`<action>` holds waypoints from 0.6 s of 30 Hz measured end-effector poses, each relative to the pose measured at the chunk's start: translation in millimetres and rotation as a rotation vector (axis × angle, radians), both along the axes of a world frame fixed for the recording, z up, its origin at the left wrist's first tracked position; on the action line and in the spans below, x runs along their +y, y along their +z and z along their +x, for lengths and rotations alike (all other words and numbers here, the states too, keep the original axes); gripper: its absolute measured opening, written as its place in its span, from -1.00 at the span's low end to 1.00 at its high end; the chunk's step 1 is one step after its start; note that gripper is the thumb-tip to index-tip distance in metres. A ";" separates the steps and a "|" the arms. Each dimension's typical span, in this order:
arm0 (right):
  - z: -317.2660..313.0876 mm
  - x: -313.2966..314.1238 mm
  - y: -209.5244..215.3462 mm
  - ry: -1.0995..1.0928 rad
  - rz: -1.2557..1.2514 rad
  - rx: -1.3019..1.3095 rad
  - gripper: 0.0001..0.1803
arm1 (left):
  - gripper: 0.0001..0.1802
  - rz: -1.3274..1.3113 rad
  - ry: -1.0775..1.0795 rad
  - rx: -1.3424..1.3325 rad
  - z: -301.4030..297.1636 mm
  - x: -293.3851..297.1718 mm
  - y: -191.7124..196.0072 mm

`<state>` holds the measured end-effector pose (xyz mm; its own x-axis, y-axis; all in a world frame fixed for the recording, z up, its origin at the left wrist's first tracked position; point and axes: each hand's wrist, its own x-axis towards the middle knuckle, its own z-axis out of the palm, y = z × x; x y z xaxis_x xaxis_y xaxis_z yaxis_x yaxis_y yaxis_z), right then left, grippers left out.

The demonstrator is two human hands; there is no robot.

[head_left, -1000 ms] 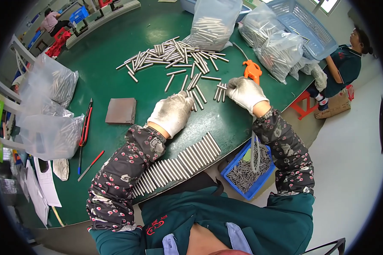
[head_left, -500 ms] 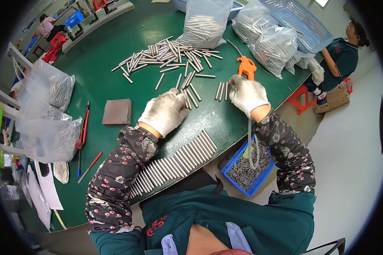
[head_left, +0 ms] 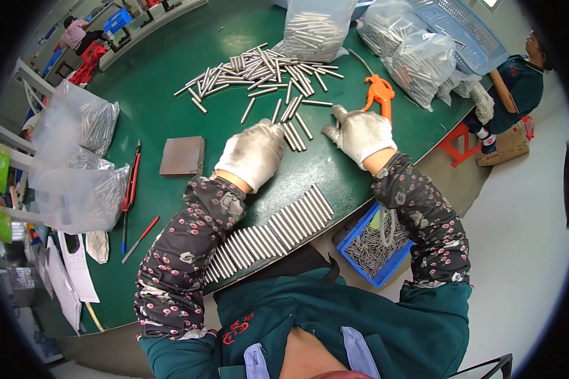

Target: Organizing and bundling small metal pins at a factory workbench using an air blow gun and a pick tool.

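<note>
Both my hands wear white gloves over a green table (head_left: 171,82). My left hand (head_left: 254,153) rests fingers-down on a small bunch of short metal rods (head_left: 292,129) lying between the hands. My right hand (head_left: 359,132) lies flat beside those rods, fingers spread, just below an orange-handled tool (head_left: 378,93). A loose heap of metal rods (head_left: 259,69) spreads farther out on the table. Near the front edge a neat row of rods (head_left: 278,230) lies side by side, partly hidden by my left sleeve.
Clear bags of rods (head_left: 313,25) and a blue basket (head_left: 461,31) stand at the far right. More bags (head_left: 76,183) sit at the left, with a grey flat block (head_left: 183,156) and red and black pens (head_left: 131,183). A blue bin of rods (head_left: 376,246) hangs below the edge. Another person (head_left: 518,88) sits far right.
Both hands have drawn back a little toward me, bringing a few rods from the heap. The right hand has moved off the orange tool and flattened on the table.
</note>
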<state>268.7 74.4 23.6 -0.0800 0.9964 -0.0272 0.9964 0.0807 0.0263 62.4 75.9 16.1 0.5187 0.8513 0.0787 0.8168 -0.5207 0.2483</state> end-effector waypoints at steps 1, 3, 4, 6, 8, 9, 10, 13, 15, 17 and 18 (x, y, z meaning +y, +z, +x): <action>2.0 -1.3 1.0 0.034 0.022 0.038 -0.61 | -0.92 -0.010 0.050 -0.032 -5.3 1.1 1.7; 9.9 -3.3 -2.0 0.077 0.030 0.062 -0.64 | -0.92 0.006 0.086 -0.086 -13.8 3.7 0.4; 12.1 -4.7 -3.1 0.117 0.039 0.082 -0.66 | -0.92 0.015 0.088 -0.114 -16.5 3.3 -0.1; 8.9 -13.2 3.0 0.140 -0.024 0.091 -0.64 | -0.92 0.003 0.069 -0.145 -20.3 5.1 -2.4; 9.7 -27.5 6.4 0.321 -0.052 0.110 -0.69 | -0.92 -0.017 0.039 -0.183 -19.6 5.8 -4.1; 10.3 -35.4 10.1 0.357 -0.079 0.169 -0.67 | -0.91 -0.012 0.036 -0.204 -17.9 5.6 -3.7; 11.8 -38.4 8.3 0.349 -0.091 0.167 -0.67 | -0.91 -0.007 0.034 -0.225 -16.4 5.1 -3.1; 22.2 -38.6 2.6 0.450 -0.110 0.317 -0.64 | -0.90 -0.031 0.035 -0.230 -14.7 4.1 -0.7; 34.2 -28.8 -6.8 0.429 -0.083 0.461 -0.64 | -0.88 -0.013 0.013 -0.250 -16.1 3.3 -1.6; 39.8 -23.1 -12.8 0.373 -0.064 0.574 -0.69 | -0.87 -0.024 -0.011 -0.278 -14.0 1.7 -3.0; 40.2 -23.3 -12.9 0.367 -0.064 0.575 -0.69 | -0.87 -0.031 -0.024 -0.305 -12.8 0.2 -2.9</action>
<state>308.9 51.1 10.7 -0.4318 0.8998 0.0626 0.7583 0.3997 -0.5150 49.6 76.1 13.2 0.4956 0.8433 0.2078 0.6895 -0.5275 0.4964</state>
